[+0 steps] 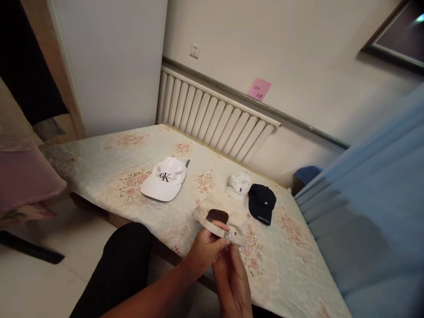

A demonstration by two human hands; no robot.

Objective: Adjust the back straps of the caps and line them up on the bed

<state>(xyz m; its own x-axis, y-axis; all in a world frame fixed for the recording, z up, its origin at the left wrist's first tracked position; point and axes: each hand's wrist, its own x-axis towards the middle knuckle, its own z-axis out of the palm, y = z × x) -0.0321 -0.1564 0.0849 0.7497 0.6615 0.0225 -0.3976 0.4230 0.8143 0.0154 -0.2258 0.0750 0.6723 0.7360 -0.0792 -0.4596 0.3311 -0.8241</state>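
A beige cap [218,206] is held up over the bed's near edge, its back opening and strap turned toward me. My left hand [207,247] pinches the strap beside a metal buckle [228,236]. From below, my right hand [233,269] grips the strap end at the buckle; its fingertips are partly hidden. Behind the held cap lie a small white cap [240,182] with a dark logo and a navy cap [262,201], side by side. A white cap [168,176] with black lettering rests farther left, brim toward me.
The bed [285,269] has a pale floral cover. A white radiator [212,112] runs along the wall behind it. At the right hangs a blue curtain [374,198]. A pink note [259,89] is on the wall. Clothes [26,176] hang at the left.
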